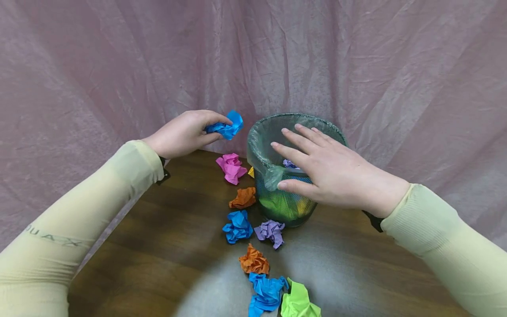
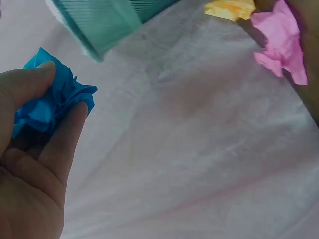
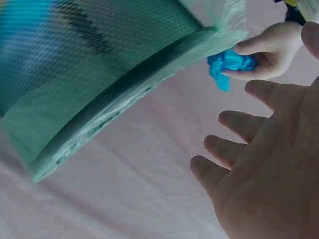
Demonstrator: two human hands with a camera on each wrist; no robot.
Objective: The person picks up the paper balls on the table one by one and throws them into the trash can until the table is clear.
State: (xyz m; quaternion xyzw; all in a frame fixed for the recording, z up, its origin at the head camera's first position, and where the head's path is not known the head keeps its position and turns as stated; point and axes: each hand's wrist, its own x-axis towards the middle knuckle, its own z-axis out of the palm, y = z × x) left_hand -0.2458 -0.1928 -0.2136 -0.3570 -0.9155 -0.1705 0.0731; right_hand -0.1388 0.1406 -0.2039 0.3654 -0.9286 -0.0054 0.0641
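In the head view my left hand (image 1: pixel 189 133) pinches a crumpled blue paper ball (image 1: pixel 226 126) between thumb and fingers, left of the bin and near its rim height. The left wrist view shows the same blue paper ball (image 2: pixel 50 97) between the thumb and a finger. My right hand (image 1: pixel 336 171) has its fingers spread, palm down, over the near right side of the mesh wastebasket (image 1: pixel 263 176), and holds nothing. A green plastic liner (image 1: pixel 273 176) is folded over the basket's rim. Inside, purple paper (image 1: pixel 290 164) and green paper (image 1: pixel 279 206) show.
Left of the basket lie crumpled pink (image 1: pixel 231 168), orange (image 1: pixel 243 198), blue (image 1: pixel 237 227) and purple (image 1: pixel 270 233) papers. Nearer are another orange (image 1: pixel 254 260), blue (image 1: pixel 266 294) and lime green (image 1: pixel 299 300) paper on the wooden table (image 1: pixel 158 246). A pinkish curtain (image 1: pixel 166 57) hangs behind.
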